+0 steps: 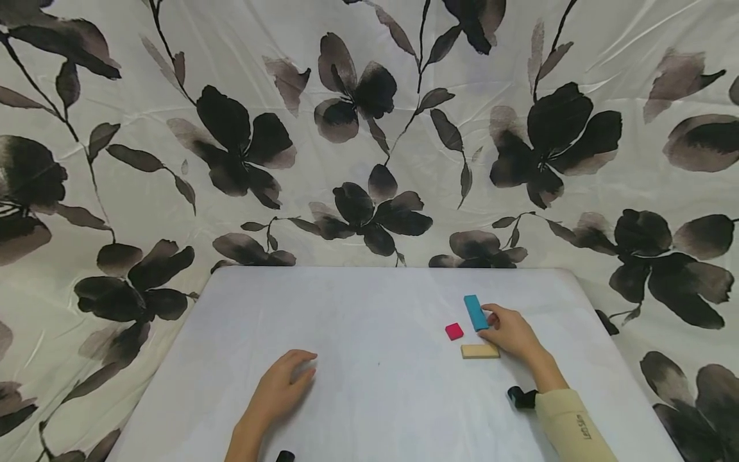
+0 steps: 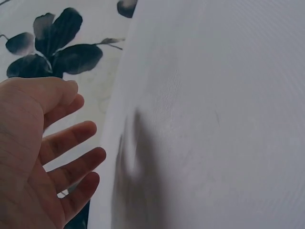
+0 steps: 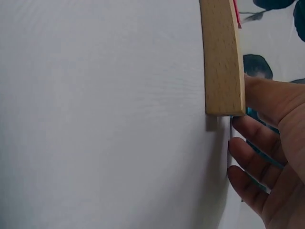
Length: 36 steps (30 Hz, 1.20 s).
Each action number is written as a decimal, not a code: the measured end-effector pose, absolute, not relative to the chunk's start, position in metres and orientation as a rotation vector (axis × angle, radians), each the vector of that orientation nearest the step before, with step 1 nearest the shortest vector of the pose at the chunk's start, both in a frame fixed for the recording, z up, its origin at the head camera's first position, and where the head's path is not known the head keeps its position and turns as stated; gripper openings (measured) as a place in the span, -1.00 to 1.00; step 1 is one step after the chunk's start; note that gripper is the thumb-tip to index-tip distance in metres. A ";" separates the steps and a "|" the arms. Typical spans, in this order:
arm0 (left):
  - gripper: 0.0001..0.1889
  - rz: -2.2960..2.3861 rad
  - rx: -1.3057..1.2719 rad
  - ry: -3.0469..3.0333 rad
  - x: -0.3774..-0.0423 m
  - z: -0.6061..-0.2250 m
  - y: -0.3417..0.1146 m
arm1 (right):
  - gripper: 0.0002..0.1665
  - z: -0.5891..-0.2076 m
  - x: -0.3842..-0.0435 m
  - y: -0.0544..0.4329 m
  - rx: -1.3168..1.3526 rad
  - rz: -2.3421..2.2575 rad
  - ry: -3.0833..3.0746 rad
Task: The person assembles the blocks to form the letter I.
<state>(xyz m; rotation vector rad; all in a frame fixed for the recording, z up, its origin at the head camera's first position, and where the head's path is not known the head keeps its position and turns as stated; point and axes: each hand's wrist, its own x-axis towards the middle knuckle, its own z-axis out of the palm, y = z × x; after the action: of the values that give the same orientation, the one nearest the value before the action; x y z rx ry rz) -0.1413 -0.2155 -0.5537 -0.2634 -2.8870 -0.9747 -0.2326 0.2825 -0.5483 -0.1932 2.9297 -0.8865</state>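
Head view puts the blue block (image 1: 476, 313) at two o'clock from the middle of your table (image 1: 375, 410), lying flat. Your right hand (image 1: 510, 330) comes in from its four o'clock, thumb and index finger bent at the block's near side; you cannot tell whether they pinch it. Your red block (image 1: 454, 332) sits near the blue one at its eight o'clock, and your wooden block (image 1: 479, 351) lies just apart at six. Farther off at eight o'clock, your left hand (image 1: 281, 387) holds nothing, fingers loosely curved over the table.

Your right wrist view adds the wood grain, seen toward one o'clock, but gives only slivers of blue behind your fingers. Your left wrist view has no blocks, yet shows those fingers parted and a shadow (image 2: 143, 176) at six o'clock. Beyond the table, floral cloth (image 1: 242, 51) fills twelve o'clock.
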 end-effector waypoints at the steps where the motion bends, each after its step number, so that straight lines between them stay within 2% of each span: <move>1: -0.73 -0.984 -0.264 -2.887 -0.141 -0.555 -0.214 | -0.23 -0.549 -0.234 0.282 -0.185 -0.894 2.917; 15: -0.74 -0.981 -0.251 -2.913 -0.145 -0.559 -0.200 | 0.08 -0.553 -0.255 0.284 -0.180 -1.044 2.762; 27: -0.76 -1.058 -0.231 -2.910 -0.144 -0.562 -0.196 | 0.25 -0.546 -0.278 0.283 -0.187 -1.040 2.636; 36: -0.75 -1.046 -0.252 -2.902 -0.143 -0.564 -0.198 | 0.23 -0.547 -0.285 0.278 -0.217 -1.082 2.549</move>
<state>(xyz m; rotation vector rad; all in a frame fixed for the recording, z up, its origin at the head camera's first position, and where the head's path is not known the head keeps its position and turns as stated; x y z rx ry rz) -0.1430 -0.1980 -0.5635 -0.2517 -2.9015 -1.0459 -0.2851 0.2780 -0.5468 -0.2174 2.5492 -1.0818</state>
